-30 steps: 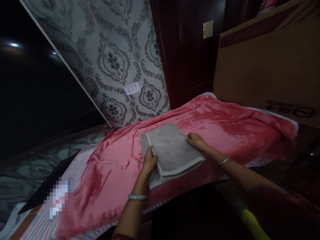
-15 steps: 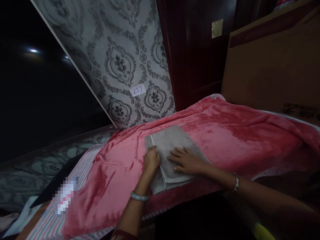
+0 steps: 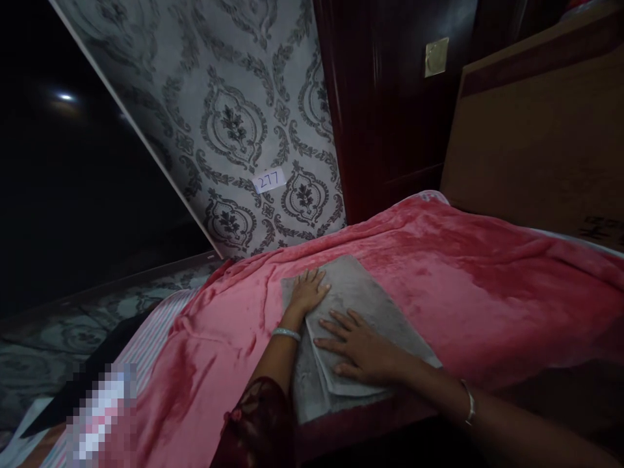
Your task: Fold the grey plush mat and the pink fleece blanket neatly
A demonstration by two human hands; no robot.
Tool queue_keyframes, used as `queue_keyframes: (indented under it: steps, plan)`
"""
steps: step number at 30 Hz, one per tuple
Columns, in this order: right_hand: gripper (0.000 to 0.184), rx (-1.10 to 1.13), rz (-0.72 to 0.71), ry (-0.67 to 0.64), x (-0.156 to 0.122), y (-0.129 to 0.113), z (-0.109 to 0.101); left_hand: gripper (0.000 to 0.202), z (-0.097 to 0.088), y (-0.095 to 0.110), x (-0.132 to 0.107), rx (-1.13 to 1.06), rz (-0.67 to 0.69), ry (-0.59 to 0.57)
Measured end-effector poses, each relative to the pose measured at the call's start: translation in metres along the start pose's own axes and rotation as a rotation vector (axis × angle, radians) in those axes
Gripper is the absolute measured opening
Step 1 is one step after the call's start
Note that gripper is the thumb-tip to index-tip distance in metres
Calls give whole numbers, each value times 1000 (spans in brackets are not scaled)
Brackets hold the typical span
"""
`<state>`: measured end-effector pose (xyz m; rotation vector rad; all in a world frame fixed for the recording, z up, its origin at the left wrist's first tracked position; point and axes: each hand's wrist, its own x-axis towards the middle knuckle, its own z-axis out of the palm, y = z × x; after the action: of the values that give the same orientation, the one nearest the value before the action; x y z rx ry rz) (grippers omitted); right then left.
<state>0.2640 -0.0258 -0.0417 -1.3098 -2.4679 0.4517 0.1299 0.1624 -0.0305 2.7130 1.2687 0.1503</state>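
Observation:
A folded grey cloth (image 3: 375, 305), soft like a towel, lies on a pink plush blanket (image 3: 439, 273). My left hand (image 3: 309, 290) rests on the cloth's far left part with its fingers spread. Nearer to me, my right hand (image 3: 361, 348) lies flat on the upper layer, fingers apart. Along the left side the lower layer of the cloth sticks out from under the folded flap. Neither hand grips anything.
Behind the blanket stands a wall with patterned paper and a paper label (image 3: 270, 180) reading 277. A large cardboard box (image 3: 536, 143) is at the right. A dark screen-like panel (image 3: 88, 162) fills the left. Striped fabric (image 3: 151, 338) shows at the blanket's left edge.
My left hand has uncurled from the cloth's left fold and moved up, now spread on the cloth. My right hand stays flat on it, slightly lower in view. The view has shifted a little.

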Motion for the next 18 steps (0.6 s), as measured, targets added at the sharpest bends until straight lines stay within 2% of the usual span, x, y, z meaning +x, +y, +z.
queue_keyframes:
  steps: [9,18]
  plan:
    - [59,179,-141,-83,-9,-9,0,65,8,-9,7,-30,-7,19]
    - [63,246,-189,-113,-38,-39,9,65,8,-8,6,-13,5,39]
